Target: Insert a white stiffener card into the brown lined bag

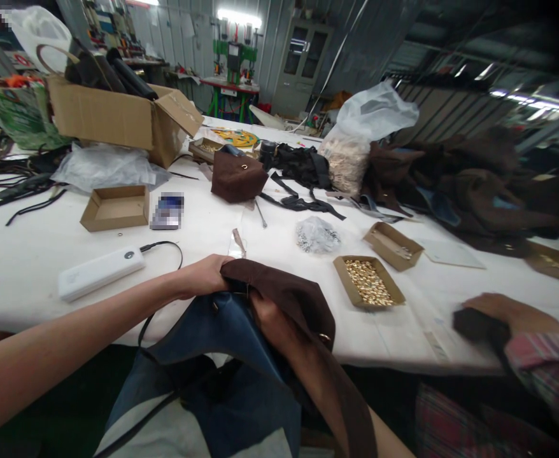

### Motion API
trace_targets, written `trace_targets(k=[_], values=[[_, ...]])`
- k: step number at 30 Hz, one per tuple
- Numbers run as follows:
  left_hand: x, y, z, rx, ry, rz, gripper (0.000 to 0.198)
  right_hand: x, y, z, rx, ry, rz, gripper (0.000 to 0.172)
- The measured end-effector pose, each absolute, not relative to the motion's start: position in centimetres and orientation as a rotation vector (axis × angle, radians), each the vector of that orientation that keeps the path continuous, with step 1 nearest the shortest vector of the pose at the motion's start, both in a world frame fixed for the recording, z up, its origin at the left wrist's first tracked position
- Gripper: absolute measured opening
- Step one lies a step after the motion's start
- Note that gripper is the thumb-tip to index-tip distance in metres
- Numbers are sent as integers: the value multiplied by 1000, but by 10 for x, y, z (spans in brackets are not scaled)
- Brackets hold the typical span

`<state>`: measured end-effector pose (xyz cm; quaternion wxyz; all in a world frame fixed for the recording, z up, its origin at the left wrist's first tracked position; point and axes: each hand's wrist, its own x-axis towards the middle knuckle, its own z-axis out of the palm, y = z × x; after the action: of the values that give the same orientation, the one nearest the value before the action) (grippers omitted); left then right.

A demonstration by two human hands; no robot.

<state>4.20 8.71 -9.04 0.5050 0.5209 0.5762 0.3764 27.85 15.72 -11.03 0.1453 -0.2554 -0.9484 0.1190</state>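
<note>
A dark brown bag (303, 296) with a blue lining (232, 324) hangs over the table's front edge, close to my body. My left hand (212, 273) grips the bag's upper edge, its fingertips hidden behind the brown material. My right hand (272, 317) is closed on the opening between the brown outside and the blue lining, its fingers partly covered. A brown strap (356, 388) drapes along my right forearm. Small metal fittings show on the bag's brown side and on the lining.
Right of the bag are a box of gold-coloured fittings (368, 283), another small box (394, 245) and a clear bag of metal parts (316, 234). A white power bank (100, 273) lies left. A co-worker's hand (513, 312) holds something dark at right.
</note>
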Motion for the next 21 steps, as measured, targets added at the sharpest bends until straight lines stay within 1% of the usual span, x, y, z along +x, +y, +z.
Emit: trace_targets(k=[3, 6, 11, 17, 21], values=[[43, 86, -83, 1297, 1420, 886, 38, 281, 157, -114, -640, -2793, 216, 48], [46, 85, -72, 1345, 1448, 859, 39, 282, 155, -114, -639, -2842, 155, 48], [50, 86, -66, 1408, 1471, 823, 39, 281, 151, -117, -721, -2891, 214, 47], [51, 89, -68, 1477, 1487, 785, 31, 281, 153, -124, -733, -2903, 238, 56], [51, 86, -61, 1534, 1522, 745, 30, 279, 157, -124, -728, -2835, 285, 54]])
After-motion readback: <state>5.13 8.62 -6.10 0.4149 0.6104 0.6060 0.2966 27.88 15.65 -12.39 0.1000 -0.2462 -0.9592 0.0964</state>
